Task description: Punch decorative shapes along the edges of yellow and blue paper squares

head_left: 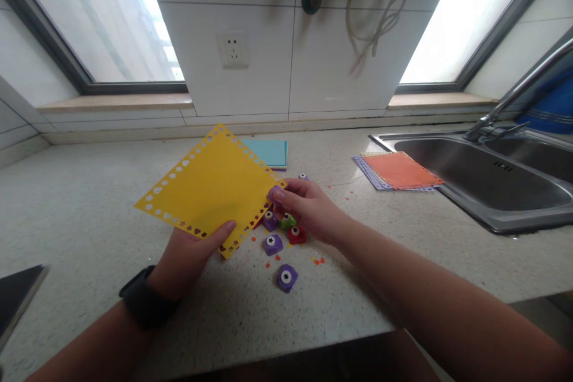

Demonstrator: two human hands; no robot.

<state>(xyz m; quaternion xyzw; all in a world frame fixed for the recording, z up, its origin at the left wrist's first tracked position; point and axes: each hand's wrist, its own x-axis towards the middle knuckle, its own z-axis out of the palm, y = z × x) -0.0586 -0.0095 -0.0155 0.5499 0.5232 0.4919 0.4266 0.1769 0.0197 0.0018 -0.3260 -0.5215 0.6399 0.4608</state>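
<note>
Our left hand (192, 253) pinches the yellow paper (208, 182) near its lower corner, thumb on top, fingers hidden beneath. The sheet slants diamond-wise above the counter (89, 250), its right corner meeting the purple punch (273, 193) pinched in our right hand (313, 209), the nearer hand to that corner.

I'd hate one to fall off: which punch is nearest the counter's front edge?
The purple punch lying apart in front; the others, like the red punch, are all farther back.
</note>
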